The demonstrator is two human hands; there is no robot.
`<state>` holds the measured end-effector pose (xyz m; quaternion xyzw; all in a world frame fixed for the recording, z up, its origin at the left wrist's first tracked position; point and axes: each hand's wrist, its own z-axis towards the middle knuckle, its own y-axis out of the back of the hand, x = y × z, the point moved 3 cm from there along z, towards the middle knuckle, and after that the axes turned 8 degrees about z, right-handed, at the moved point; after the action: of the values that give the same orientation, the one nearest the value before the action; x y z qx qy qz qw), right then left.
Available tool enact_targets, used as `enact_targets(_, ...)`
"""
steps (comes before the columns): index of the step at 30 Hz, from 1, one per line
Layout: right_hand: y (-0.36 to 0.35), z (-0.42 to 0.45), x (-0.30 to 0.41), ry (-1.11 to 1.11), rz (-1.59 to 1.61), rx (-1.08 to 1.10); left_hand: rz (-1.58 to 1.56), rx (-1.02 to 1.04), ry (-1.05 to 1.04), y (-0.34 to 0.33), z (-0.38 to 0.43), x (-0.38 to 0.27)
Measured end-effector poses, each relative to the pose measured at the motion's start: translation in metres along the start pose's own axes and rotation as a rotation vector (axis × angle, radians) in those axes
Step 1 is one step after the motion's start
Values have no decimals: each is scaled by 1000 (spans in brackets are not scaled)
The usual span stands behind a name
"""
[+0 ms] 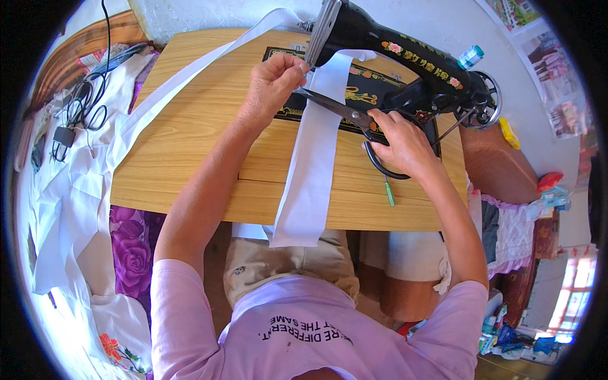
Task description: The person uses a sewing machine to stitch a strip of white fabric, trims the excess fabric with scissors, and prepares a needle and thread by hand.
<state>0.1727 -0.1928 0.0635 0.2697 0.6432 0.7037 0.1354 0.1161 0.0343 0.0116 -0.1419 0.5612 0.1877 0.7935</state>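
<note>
My right hand [403,142] grips the black handles of a pair of scissors [349,111]. Their blades point left across a white fabric strip [308,175], with the tips close to my left fingers. My left hand [275,83] is at the needle end of a black sewing machine [403,52], thumb and forefinger pinched together. Whether thread lies between them is too small to tell. The strip runs from under the machine head toward me and hangs over the table's front edge.
A green-handled screwdriver [389,192] lies on the wooden table [190,123] below the scissors. Another white strip [190,76] loops from behind the machine down the left side. Black cables [85,104] lie on cloth at left. The handwheel [484,102] is at right.
</note>
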Motion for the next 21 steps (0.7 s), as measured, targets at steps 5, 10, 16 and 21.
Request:
enact_targets(5,-4,2,1,26,-16,1,-32,2,-9,-1,0,0)
enact_targets(10,-3,-3,1,-17,-23,18,-60,17,-5,1,1,0)
enact_targets(16,2,-11,-9,-62,-50,9,-81,27,-34,0,1,1)
enact_targets(21,-1,-7,-10,-20,-39,-23,-66,33,-34,0,2,1)
